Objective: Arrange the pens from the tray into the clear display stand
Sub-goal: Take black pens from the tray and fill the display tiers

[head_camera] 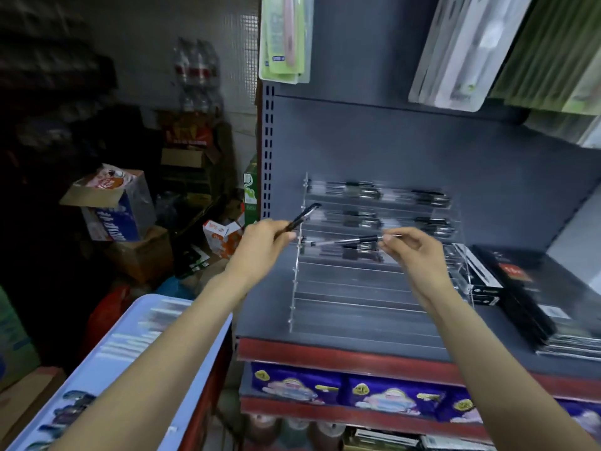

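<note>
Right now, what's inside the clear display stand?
The clear display stand holds black pens lying flat on its upper tiers; lower tiers look empty. The right hand covers part of the middle tiers, so contents there are hidden.

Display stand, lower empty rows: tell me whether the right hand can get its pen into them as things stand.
Probably yes. The right hand holds its pen just in front of the display stand, and the lower rows look empty and open at the front. The left hand stays off to the side.

You're in a small shop. Grey retail shelving (406, 151) carries hanging blister packs (286, 37); stock cartons (113, 206) pile up beside it
</note>
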{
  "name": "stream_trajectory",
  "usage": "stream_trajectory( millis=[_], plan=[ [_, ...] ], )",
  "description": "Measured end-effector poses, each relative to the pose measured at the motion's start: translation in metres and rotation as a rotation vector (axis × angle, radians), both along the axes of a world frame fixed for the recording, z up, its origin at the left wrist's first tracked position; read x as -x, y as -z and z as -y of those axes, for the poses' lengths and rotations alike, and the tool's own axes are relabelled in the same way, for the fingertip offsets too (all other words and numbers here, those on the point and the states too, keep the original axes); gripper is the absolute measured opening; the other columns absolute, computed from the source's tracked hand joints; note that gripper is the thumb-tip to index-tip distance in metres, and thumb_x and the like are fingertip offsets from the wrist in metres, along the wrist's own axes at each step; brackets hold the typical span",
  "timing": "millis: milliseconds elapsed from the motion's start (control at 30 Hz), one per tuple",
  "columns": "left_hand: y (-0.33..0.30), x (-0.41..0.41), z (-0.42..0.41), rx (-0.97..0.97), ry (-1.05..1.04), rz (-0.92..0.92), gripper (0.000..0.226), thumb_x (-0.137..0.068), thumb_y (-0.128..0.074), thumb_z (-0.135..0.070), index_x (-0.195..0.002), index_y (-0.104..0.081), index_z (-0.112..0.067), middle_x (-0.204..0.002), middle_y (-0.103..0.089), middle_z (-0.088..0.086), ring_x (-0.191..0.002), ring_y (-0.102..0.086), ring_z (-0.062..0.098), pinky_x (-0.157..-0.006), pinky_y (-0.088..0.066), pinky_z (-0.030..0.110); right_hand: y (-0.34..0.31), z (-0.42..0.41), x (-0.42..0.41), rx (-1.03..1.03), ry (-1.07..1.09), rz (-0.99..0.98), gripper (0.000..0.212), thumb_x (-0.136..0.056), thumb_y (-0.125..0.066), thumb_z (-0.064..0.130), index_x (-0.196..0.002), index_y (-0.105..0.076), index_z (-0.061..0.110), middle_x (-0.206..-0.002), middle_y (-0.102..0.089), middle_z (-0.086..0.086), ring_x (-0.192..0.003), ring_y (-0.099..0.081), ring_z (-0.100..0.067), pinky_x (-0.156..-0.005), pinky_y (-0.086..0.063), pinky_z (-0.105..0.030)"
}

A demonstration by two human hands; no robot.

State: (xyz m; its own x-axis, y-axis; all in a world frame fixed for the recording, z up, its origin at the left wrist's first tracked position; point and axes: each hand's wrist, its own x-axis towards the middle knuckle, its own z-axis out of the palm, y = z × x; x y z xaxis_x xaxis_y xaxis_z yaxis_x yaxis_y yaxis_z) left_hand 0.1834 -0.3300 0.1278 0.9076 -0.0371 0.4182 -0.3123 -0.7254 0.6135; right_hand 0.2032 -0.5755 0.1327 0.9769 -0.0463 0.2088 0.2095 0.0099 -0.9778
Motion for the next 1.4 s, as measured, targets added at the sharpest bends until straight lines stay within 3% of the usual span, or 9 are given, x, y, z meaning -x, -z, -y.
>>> stream_trajectory(
  millis=[67,167,400,600,700,833,1100,1267,1400],
  plan=[
    [-0.002,-0.004,0.006,-0.054,-0.021,0.001,0.018,-0.097,-0.046,-0.019,-0.095,-0.064,-0.018,-0.069,-0.039,-0.001,-0.063,-0.039,0.013,-0.057,-0.025,0.020,0.001,0.006,-0.011,-0.025,0.026,-0.011,0.014,-0.086,-0.061,-0.001,-0.080,-0.064,0.010,-0.078,-0.066,-0.007,-0.066,-0.067,-0.007,-0.072,-0.055,-0.013],
    [-0.006,-0.012,0.014,-0.112,-0.026,-0.051,0.039,-0.099,-0.038,-0.014,-0.137,-0.043,-0.007,-0.076,-0.034,-0.003,-0.064,-0.036,0.009,-0.056,-0.026,0.020,0.004,0.003,-0.024,-0.014,0.051,-0.014,0.018,-0.087,-0.059,-0.004,-0.077,-0.061,0.010,-0.077,-0.064,-0.007,-0.068,-0.066,-0.009,-0.069,-0.054,-0.011],
    [-0.009,-0.020,0.017,-0.003,0.010,-0.025,0.038,-0.095,-0.049,-0.012,-0.134,-0.050,-0.015,-0.097,-0.055,0.002,-0.089,-0.053,0.014,-0.077,-0.034,0.014,0.015,0.003,-0.051,0.391,0.021,-0.048,0.017,-0.084,-0.066,0.005,-0.075,-0.065,0.018,-0.082,-0.069,-0.005,-0.089,-0.068,-0.026,-0.089,-0.053,-0.037],
    [-0.009,-0.025,0.019,0.052,0.004,-0.072,0.020,-0.090,-0.059,-0.017,-0.110,-0.063,-0.016,-0.094,-0.064,-0.004,-0.091,-0.063,0.012,-0.087,-0.050,0.025,0.011,0.001,-0.057,0.826,0.019,0.122,0.006,-0.083,-0.070,0.014,-0.086,-0.074,0.011,-0.079,-0.065,0.002,-0.074,-0.058,-0.010,-0.073,-0.041,-0.019],
    [-0.011,-0.024,0.022,0.043,0.009,-0.054,0.019,-0.090,-0.060,-0.016,-0.108,-0.065,-0.015,-0.095,-0.065,-0.005,-0.090,-0.061,0.009,-0.082,-0.046,0.014,0.011,0.000,-0.060,0.898,-0.011,0.109,0.008,-0.082,-0.071,0.015,-0.086,-0.074,0.009,-0.081,-0.066,0.000,-0.076,-0.058,-0.012,-0.073,-0.041,-0.019],
    [-0.012,-0.021,0.022,0.008,0.004,-0.029,0.021,-0.089,-0.061,-0.014,-0.109,-0.067,-0.013,-0.095,-0.060,-0.005,-0.085,-0.055,0.005,-0.068,-0.036,-0.005,0.009,-0.002,-0.066,0.886,0.000,0.080,0.003,-0.079,-0.073,0.010,-0.081,-0.073,0.008,-0.082,-0.070,-0.007,-0.073,-0.058,-0.013,-0.065,-0.041,-0.017],
    [-0.013,-0.020,0.021,-0.020,0.012,-0.063,0.024,-0.089,-0.060,-0.016,-0.113,-0.066,-0.015,-0.101,-0.061,-0.003,-0.089,-0.057,0.006,-0.073,-0.036,0.002,0.003,-0.006,-0.070,0.931,-0.059,0.002,0.009,-0.083,-0.070,0.010,-0.089,-0.074,0.007,-0.083,-0.065,-0.001,-0.077,-0.058,-0.012,-0.070,-0.043,-0.017],
    [-0.013,-0.019,0.025,-0.052,0.030,-0.067,0.023,-0.090,-0.060,-0.016,-0.112,-0.067,-0.015,-0.096,-0.060,-0.005,-0.085,-0.057,0.006,-0.081,-0.043,0.012,-0.008,-0.005,-0.049,0.430,-0.126,0.077,0.013,-0.090,-0.061,0.019,-0.098,-0.070,0.014,-0.086,-0.069,0.005,-0.078,-0.065,-0.009,-0.073,-0.052,-0.021],
    [-0.016,-0.022,0.042,-0.094,0.067,-0.038,0.022,-0.090,-0.060,-0.018,-0.110,-0.068,-0.017,-0.093,-0.059,-0.009,-0.081,-0.053,0.000,-0.074,-0.036,0.001,-0.010,-0.006,-0.039,0.386,-0.228,0.147,0.012,-0.085,-0.065,0.006,-0.088,-0.072,0.015,-0.069,-0.070,0.012,-0.064,-0.064,0.003,-0.064,-0.048,-0.009]
  ],
)
